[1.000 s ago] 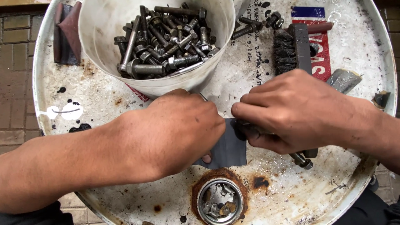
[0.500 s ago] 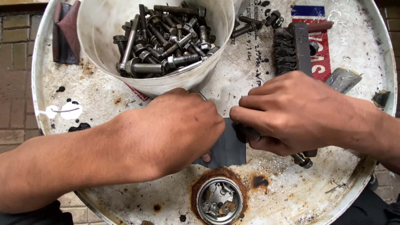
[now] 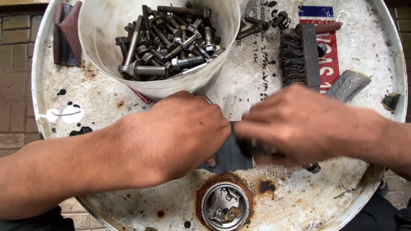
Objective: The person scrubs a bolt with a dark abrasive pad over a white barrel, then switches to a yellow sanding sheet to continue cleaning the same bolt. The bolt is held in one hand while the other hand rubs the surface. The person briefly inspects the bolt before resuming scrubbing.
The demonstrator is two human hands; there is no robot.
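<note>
Nearest the camera, at the front edge of the round white tabletop, sits a rusty-rimmed bung hole with small bits of metal scrap lying inside it. Just beyond it the two hands meet over a dark grey sheet that lies flat on the tabletop. The left hand is curled palm down on the sheet's left part, a fingertip showing under its lower edge, pressing the sheet down. The right hand, blurred, is closed around a dark bolt whose end sticks out below the hand; it rests against the sheet's right edge, knuckles touching the left hand's fingers.

Behind the left hand stands a white bucket, filled well up with a jumble of greasy bolts, long and short, many with nuts and washers on them. Right of the bucket, a few loose bolts lie on the tabletop. Beyond the right hand a wire brush lies with bristles facing left, and a grey metal wedge rests just to its right. At the far left rim lie folded reddish sanding sheets. A small dark chip sits by the right rim
</note>
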